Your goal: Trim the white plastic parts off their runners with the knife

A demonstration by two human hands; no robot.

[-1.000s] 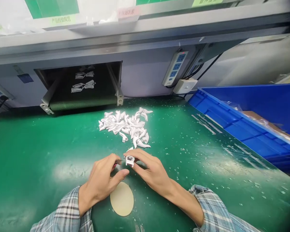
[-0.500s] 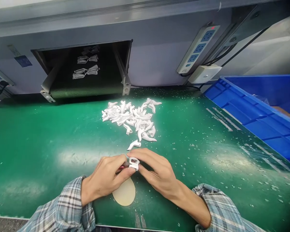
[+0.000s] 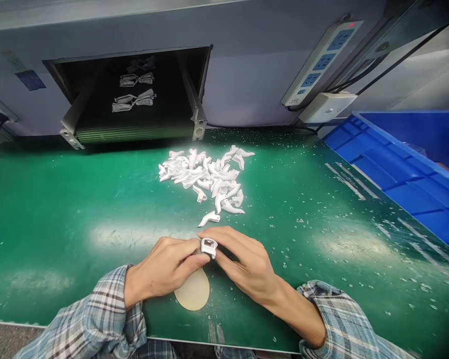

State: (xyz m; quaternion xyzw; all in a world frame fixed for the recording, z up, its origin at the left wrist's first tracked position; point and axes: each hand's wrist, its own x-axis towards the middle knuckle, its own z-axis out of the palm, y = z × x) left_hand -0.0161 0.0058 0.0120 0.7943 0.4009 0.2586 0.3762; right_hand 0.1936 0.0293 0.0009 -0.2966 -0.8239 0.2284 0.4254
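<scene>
A small white plastic part (image 3: 209,247) with a hollow, frame-like end is between my two hands over the green table. The thumb and curled forefinger of my left hand (image 3: 167,264) press on its left side. My right hand (image 3: 247,259) grips it from the right, long fingers over the far side and thumb below. Most of the part is covered by my fingers. Whether anything else is inside my left fist is hidden. Just beyond my hands lies a loose curved white piece (image 3: 209,218), and behind it is a pile of similar pieces (image 3: 189,169).
A round cream disc (image 3: 193,291) lies beneath my hands. Ahead, a dark conveyor belt (image 3: 134,130) carries paired white pieces (image 3: 134,100) in a machine opening. A power strip (image 3: 324,62) is on the machine wall. At right stands a blue bin (image 3: 400,164). Small white scraps dot the table.
The view has tipped slightly, so the scene sits higher. The white part has turned a little between my fingers. A red-and-dark bit that showed at my left fingers is now hidden.
</scene>
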